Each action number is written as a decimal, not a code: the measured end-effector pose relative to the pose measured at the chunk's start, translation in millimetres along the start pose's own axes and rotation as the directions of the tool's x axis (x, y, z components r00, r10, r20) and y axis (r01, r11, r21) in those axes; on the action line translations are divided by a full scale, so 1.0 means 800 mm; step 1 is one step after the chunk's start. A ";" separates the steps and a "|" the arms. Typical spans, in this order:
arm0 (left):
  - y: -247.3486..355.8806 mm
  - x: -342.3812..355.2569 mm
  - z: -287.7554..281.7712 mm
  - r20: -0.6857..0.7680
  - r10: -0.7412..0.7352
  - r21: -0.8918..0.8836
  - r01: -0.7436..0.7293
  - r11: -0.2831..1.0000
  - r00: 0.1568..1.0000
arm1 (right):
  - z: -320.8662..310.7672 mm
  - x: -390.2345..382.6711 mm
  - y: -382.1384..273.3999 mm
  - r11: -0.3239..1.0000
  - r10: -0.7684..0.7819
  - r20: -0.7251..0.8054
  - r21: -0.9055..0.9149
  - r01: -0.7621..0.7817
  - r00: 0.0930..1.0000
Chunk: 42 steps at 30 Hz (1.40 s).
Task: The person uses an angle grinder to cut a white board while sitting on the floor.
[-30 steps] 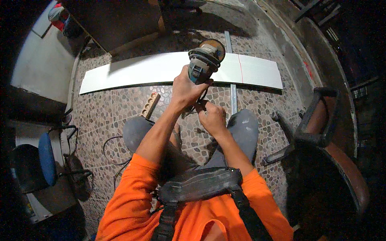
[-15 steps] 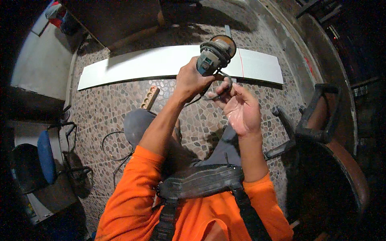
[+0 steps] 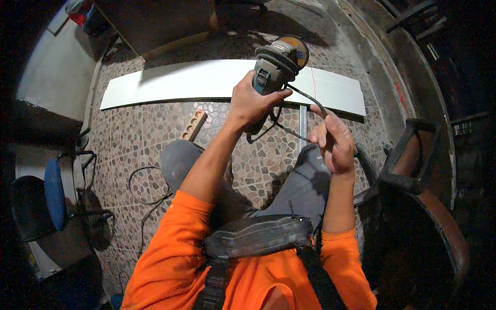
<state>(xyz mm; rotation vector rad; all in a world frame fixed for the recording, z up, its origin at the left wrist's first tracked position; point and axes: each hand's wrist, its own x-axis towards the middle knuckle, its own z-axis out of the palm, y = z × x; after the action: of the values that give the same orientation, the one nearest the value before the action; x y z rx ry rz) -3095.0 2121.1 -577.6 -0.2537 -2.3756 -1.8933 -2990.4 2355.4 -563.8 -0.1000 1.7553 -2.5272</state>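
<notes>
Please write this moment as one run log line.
left hand: grips angle grinder; right hand: holds power cord; white panel: red line across it; power strip: on floor

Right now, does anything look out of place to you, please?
The black cord seems wound around the grinder, its slack looping to the right hand; that looks odd, since cords usually trail free.

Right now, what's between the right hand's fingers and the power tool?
In the head view, a dark cord runs between those fingers and the power tool.
</notes>
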 end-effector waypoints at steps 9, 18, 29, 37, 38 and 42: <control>-0.011 0.012 -0.021 0.026 -0.030 0.041 0.029 0.999 0.999 | -0.016 0.008 0.044 0.541 -0.002 -0.045 -0.840 -0.037 0.999; -0.001 0.008 -0.019 0.103 -0.100 -0.094 0.109 0.990 0.990 | -0.015 0.049 -0.021 0.694 0.442 0.506 -0.716 0.076 0.741; 0.002 -0.001 0.003 -0.140 0.059 0.199 -0.030 0.980 0.988 | 0.044 0.007 0.053 0.833 0.397 0.192 -0.485 -0.265 0.898; -0.004 0.002 -0.004 -0.015 -0.217 -0.408 0.192 0.893 0.976 | -0.003 -0.002 0.090 0.925 0.352 0.330 0.022 -0.380 0.876; 0.012 -0.001 -0.007 -0.022 -0.249 -0.430 0.216 0.877 0.968 | 0.010 0.005 0.076 0.920 0.392 0.402 -0.175 -0.351 0.828; -0.003 0.005 -0.015 -0.043 -0.242 -0.475 0.193 0.858 0.969 | 0.002 0.001 0.065 0.878 0.275 0.352 -0.470 -0.085 0.895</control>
<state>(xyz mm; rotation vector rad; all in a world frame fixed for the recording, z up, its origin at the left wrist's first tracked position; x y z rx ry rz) -3099.4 2109.1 -576.4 0.0891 -1.9137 -2.5043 -2990.7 2335.9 -612.4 -0.4288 1.9986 -1.7624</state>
